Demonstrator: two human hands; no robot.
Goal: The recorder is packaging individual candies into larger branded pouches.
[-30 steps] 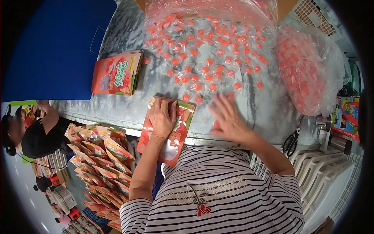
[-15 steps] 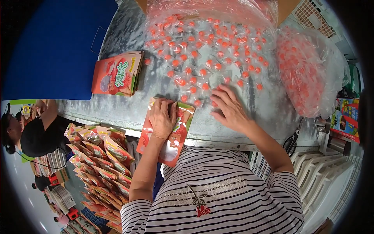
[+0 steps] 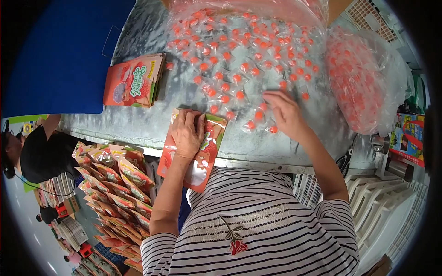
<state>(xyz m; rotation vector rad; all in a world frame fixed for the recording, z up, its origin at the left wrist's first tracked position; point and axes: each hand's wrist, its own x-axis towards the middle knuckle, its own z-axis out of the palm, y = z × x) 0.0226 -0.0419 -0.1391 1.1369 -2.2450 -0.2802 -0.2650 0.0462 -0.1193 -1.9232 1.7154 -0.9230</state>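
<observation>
Loosely scattered wrapped pieces [image 3: 239, 95] lie beyond a red pouch [image 3: 205, 168]

The person's left hand [image 3: 188, 135] lies over the red pouch, its fingers close together and bent near the upper end; whether they pinch the film cannot be told. The pouch, printed with a bear, lies aslant on the table [image 3: 248, 149], its lower end jutting past the near edge toward the striped shirt [image 3: 258, 221].

The right hand [image 3: 290, 115] is over the table — fingers bent and fairly close together, thumb set apart from them — with a few wrapped pieces just beside it. More, orange-red in clear film, spread toward the clear plastic [image 3: 276, 9] at the far side.

On the left, a stack of flat pouches [image 3: 133, 80] lies near a blue panel [image 3: 55, 55]. Past the table's edge — also left — are crowded rows of pouches [image 3: 119, 184]. A clear bag [image 3: 357, 87] of similar pieces bulges at the right.
</observation>
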